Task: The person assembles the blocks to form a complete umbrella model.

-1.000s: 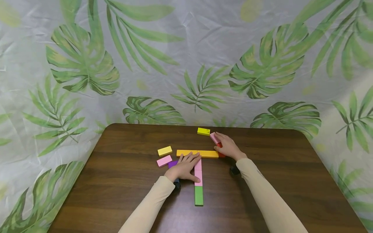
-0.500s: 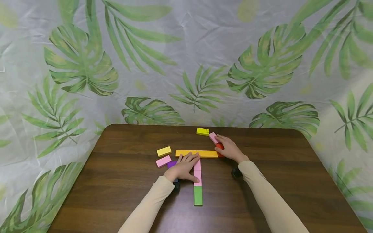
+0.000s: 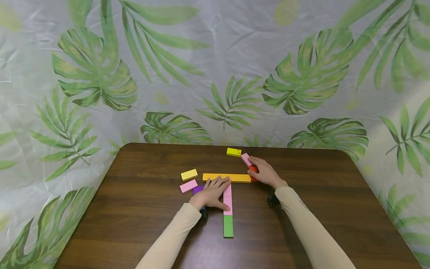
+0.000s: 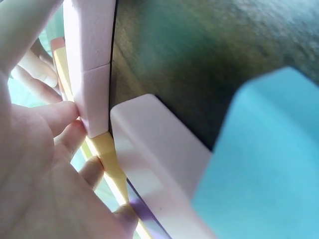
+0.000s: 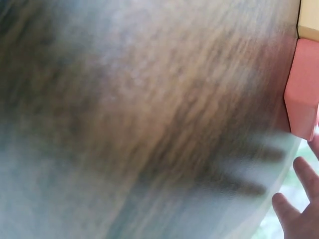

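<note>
Orange blocks form a crosswise row on the table. Pink blocks run from it toward the wearer, ending in a green block. My left hand lies spread over these rows; in the left wrist view its fingertips touch the pink and orange blocks. At the row's right end, my right hand has its thumb at a red block and its fingertips by a slanted pink block. In the right wrist view its fingers are spread beside the red block.
A bright yellow block lies near the far table edge. Left of the row are a pale yellow block, a pink block and a partly covered purple block. A blue block looms close in the left wrist view.
The right hand has shifted slightly right and toward the wearer, showing more of the red block beside its thumb. The left hand stays in place over the blocks.
</note>
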A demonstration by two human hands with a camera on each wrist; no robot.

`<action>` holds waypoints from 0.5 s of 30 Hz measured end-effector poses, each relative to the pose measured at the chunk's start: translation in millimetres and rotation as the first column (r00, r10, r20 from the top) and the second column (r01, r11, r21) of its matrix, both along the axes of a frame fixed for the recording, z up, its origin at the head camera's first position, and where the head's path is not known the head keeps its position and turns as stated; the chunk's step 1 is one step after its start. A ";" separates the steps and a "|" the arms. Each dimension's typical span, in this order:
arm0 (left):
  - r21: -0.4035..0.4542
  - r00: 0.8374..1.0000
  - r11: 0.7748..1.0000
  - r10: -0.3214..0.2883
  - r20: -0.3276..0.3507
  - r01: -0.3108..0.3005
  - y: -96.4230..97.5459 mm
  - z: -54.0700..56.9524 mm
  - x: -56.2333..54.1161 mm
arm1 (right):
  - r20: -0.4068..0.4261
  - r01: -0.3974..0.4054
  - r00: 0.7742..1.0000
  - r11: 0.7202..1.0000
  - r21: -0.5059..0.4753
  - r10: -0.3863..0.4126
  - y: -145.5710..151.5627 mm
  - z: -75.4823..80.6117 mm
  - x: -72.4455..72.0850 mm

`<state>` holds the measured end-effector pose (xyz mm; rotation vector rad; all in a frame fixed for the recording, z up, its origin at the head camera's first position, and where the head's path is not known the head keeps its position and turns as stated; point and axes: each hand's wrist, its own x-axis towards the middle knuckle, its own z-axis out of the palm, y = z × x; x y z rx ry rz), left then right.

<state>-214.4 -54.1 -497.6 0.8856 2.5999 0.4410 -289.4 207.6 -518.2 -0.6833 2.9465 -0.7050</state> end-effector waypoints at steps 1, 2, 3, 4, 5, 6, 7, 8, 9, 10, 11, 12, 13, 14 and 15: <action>-0.001 1.000 1.000 0.001 0.000 -0.001 0.2 0.0 0.2 | -0.002 -0.002 1.000 1.000 -0.003 0.002 0.1 -0.3 0.4; -0.003 1.000 1.000 0.002 0.000 -0.002 0.4 0.3 0.3 | 0.001 -0.002 1.000 1.000 -0.008 0.002 0.3 -0.5 0.8; -0.004 1.000 1.000 0.003 0.001 -0.003 0.6 0.4 0.4 | 0.004 -0.003 1.000 1.000 -0.012 0.003 0.4 -0.6 1.3; -0.004 1.000 1.000 0.005 0.001 -0.005 0.8 0.3 0.5 | 0.007 -0.003 1.000 1.000 -0.016 0.003 0.6 -0.7 1.8; -0.005 1.000 1.000 0.006 0.003 -0.006 0.8 0.4 0.6 | 0.011 -0.003 1.000 1.000 -0.022 0.003 0.7 -0.6 2.4; -0.006 1.000 1.000 0.007 0.003 -0.007 0.9 0.6 0.7 | 0.015 -0.002 1.000 1.000 -0.027 0.003 0.7 -0.4 3.0; -0.007 1.000 1.000 0.008 0.005 -0.008 0.9 0.6 0.6 | 0.015 -0.004 1.000 1.000 -0.027 0.004 0.9 -0.4 3.4; -0.007 1.000 1.000 0.009 0.005 -0.009 0.9 0.6 0.7 | 0.019 -0.002 1.000 1.000 -0.029 0.002 1.1 -0.4 3.6; -0.007 1.000 1.000 0.010 0.006 -0.010 0.9 0.4 0.8 | 0.017 -0.002 1.000 1.000 -0.029 0.003 1.2 -0.4 3.8; -0.006 1.000 1.000 0.010 0.006 -0.010 0.9 0.4 0.9 | 0.017 -0.002 1.000 1.000 -0.029 0.003 1.3 -0.3 4.0; -0.006 1.000 1.000 0.010 0.007 -0.010 0.9 0.2 0.8 | 0.016 -0.003 1.000 1.000 -0.030 0.004 1.5 -0.3 4.0; -0.005 1.000 1.000 0.010 0.007 -0.010 0.9 0.2 0.7 | 0.016 -0.003 1.000 1.000 -0.031 0.004 1.7 -0.2 4.1; -0.003 1.000 1.000 0.010 0.007 -0.010 0.9 0.1 0.6 | 0.016 -0.003 1.000 0.999 -0.033 0.003 1.8 -0.2 4.1; -0.003 1.000 1.000 0.010 0.007 -0.009 0.9 0.0 0.6 | 0.017 -0.002 1.000 0.999 -0.036 0.003 2.0 -0.1 4.2; -0.002 1.000 1.000 0.008 0.007 -0.008 0.9 0.0 0.4 | 0.018 -0.002 1.000 0.999 -0.037 0.002 2.1 0.0 4.3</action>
